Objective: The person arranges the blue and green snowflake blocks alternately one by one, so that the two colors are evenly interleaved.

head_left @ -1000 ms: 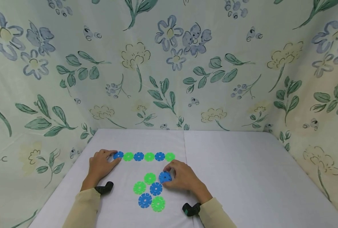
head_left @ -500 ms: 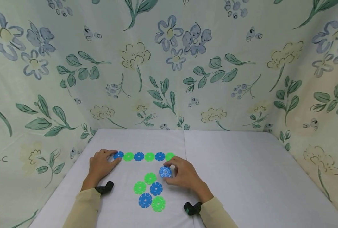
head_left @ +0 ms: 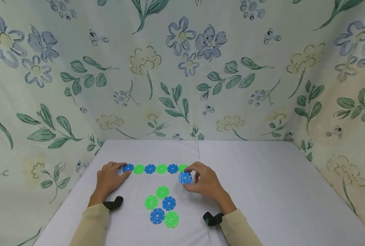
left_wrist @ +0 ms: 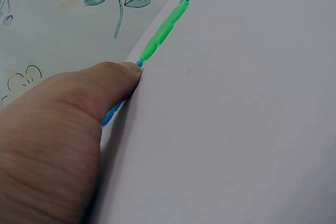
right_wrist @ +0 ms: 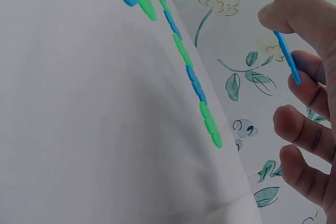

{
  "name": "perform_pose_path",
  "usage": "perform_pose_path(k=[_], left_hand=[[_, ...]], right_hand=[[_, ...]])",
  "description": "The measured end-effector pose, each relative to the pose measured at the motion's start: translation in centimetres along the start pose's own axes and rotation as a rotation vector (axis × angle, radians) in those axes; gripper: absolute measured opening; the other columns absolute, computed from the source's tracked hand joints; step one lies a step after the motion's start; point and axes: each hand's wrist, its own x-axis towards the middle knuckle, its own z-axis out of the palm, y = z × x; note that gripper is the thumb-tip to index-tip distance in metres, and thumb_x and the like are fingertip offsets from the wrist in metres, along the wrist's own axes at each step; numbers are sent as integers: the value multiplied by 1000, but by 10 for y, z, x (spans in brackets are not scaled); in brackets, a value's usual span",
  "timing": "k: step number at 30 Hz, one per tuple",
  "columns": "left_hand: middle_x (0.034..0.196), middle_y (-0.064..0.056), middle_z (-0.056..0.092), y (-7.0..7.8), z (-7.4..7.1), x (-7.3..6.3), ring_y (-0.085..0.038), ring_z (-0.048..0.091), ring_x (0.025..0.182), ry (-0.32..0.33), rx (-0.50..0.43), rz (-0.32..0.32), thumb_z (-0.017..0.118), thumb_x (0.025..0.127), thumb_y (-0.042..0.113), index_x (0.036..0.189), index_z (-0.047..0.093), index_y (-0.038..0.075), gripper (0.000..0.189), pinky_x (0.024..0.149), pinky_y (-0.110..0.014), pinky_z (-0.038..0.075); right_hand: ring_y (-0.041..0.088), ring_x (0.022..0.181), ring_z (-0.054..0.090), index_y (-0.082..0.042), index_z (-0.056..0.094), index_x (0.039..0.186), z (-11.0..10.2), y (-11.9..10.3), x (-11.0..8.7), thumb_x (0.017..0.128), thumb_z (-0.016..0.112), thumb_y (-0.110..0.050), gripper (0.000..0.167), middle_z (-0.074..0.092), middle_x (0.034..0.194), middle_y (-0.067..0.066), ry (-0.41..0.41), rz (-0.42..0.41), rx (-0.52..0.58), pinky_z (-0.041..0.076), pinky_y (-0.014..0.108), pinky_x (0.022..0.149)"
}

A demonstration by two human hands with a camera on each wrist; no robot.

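A row of alternating blue and green notched plastic discs lies across the table, ending on the right in a green disc [right_wrist: 211, 125]. My left hand [head_left: 109, 177] holds the blue disc [head_left: 128, 167] at the row's left end, index finger on its far edge and thumb on its near edge. Between thumb and fingertip, my right hand [head_left: 207, 181] pinches another blue disc [head_left: 185, 177] by its rim. The right wrist view shows this disc edge-on, raised off the table. In the head view it overlaps the lower part of the row's last green disc.
Nearer than the row lies a loose group of discs, among them a green disc [head_left: 162, 192] and a blue disc [head_left: 157, 216]. A white cloth covers the table [head_left: 262, 191]. Flower-printed fabric [head_left: 182, 102] hangs behind and at both sides.
My right hand has lifted the blue disc from the loose group and carried it away from me, toward the row's right end. The left hand stays in place.
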Motion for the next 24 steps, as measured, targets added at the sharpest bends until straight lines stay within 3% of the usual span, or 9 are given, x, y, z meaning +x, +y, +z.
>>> perform_pose_path(k=[8, 13, 24], left_hand=[[124, -17, 61, -2, 4, 1, -38, 54, 111, 1, -7, -2, 67, 88, 61, 130, 67, 23, 57, 83, -54, 36], [125, -18, 62, 1, 3, 0, -38, 54, 112, 7, -8, -5, 68, 87, 60, 130, 67, 23, 56, 85, -55, 36], [128, -18, 60, -1, 6, 0, -39, 53, 115, 3, 7, -15, 67, 88, 60, 131, 66, 23, 57, 86, -56, 35]], right_hand=[[7, 61, 57, -22, 72, 111, -22, 6, 5, 72, 91, -28, 44, 67, 105, -11, 161, -24, 51, 47, 20, 57], [10, 60, 57, -19, 70, 115, -26, 8, 8, 73, 90, -24, 47, 68, 109, -3, 240, -33, 74, 49, 21, 56], [11, 65, 56, -21, 71, 114, -21, 20, 21, 75, 89, -31, 44, 69, 108, -3, 272, 116, 37, 48, 22, 57]])
